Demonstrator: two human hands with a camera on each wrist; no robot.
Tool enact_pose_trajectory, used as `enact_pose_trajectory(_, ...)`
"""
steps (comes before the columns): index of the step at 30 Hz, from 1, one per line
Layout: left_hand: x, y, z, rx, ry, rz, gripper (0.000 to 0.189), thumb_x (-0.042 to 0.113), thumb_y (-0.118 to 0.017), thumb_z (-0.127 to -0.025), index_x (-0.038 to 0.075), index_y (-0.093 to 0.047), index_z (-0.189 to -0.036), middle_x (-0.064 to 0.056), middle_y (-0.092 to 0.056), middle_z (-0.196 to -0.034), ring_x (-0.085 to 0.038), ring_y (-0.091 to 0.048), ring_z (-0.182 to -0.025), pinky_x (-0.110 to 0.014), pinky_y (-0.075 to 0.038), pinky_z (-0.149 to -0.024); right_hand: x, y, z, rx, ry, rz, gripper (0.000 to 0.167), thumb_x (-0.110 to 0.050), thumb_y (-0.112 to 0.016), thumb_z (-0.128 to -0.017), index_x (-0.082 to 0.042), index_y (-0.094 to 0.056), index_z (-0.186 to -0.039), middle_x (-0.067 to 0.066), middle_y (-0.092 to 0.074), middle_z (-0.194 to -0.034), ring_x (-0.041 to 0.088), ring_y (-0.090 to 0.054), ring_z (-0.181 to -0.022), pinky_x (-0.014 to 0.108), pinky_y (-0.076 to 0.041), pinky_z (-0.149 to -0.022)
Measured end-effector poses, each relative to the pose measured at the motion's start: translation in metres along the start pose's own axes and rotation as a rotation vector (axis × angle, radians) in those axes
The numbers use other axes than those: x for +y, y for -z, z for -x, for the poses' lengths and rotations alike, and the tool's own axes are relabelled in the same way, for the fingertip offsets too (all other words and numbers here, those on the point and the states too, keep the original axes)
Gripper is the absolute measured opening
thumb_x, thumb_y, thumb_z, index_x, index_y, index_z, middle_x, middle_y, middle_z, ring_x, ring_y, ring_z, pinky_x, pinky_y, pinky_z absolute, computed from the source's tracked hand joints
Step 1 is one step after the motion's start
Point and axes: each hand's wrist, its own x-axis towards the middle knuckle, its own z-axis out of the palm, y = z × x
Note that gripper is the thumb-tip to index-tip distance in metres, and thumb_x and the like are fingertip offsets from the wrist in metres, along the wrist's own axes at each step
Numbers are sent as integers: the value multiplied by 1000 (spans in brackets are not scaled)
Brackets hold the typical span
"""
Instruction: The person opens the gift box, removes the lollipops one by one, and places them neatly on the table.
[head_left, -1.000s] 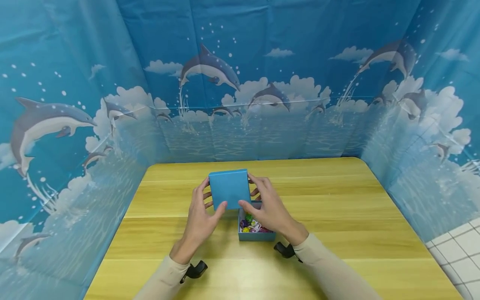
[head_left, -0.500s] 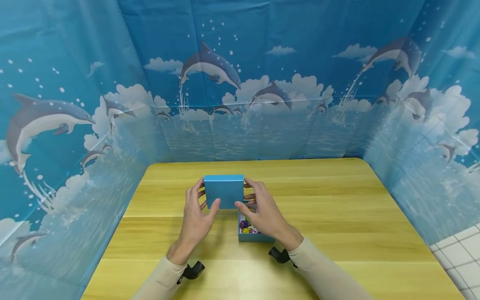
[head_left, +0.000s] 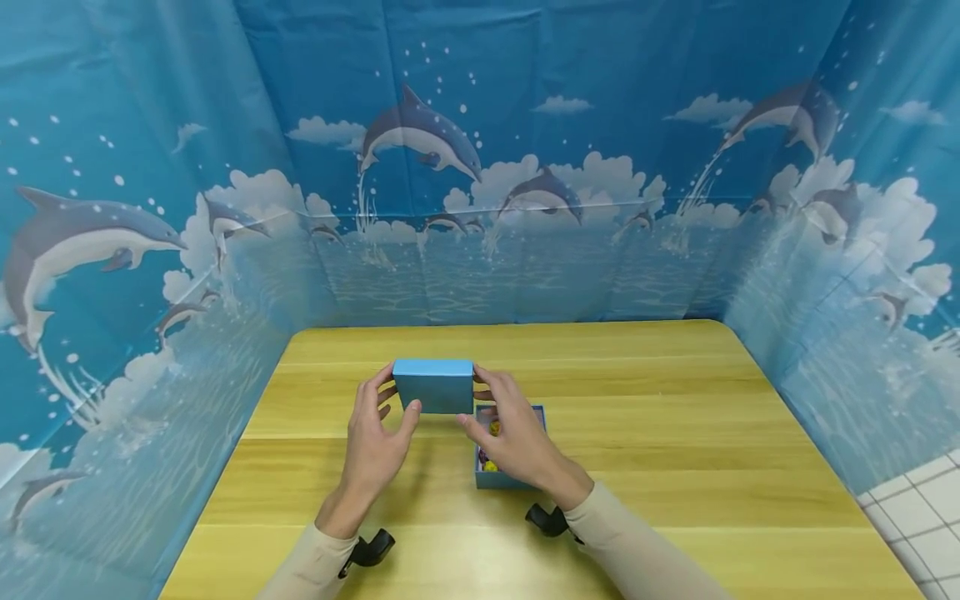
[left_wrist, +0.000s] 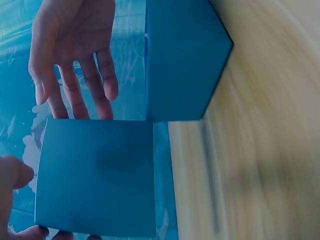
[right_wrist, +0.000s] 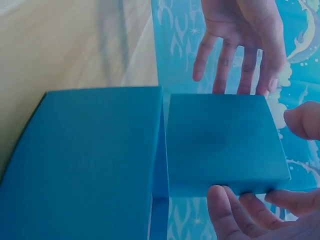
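A blue box lid is tilted up in the air, its flat face toward me in the head view. My left hand grips its left side, thumb at the lower edge. On the opposite side my right hand holds it with fingertips along the edge. Below and to the right, an open blue box stands on the table, partly hidden by the right hand. Colourful wrapped sweets show inside it. In both wrist views the lid appears beside the box.
The wooden table has its far edge against a blue curtain printed with dolphins, which also hangs at both sides. White floor tiles show at the right. A black wrist mount sticks out from each sleeve.
Both hands have carried the lid left and slightly toward me, tipping it so its top edge side shows more. The box stays in place, and more of its right side is uncovered.
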Motion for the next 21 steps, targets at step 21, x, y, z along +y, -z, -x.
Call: enact_pose_trajectory(21,-38,32,12,-22,2,-86,59,18,-77,-115,9,-55,-169,-25,-58,-161,-52,-71,-143,-71,-57,-121,-9,-44,-6,-152,-167,-60,85,-32,-71,-118,-4,-24,-184,27,-38,-184,50,-63,-155,59,-59,-124)
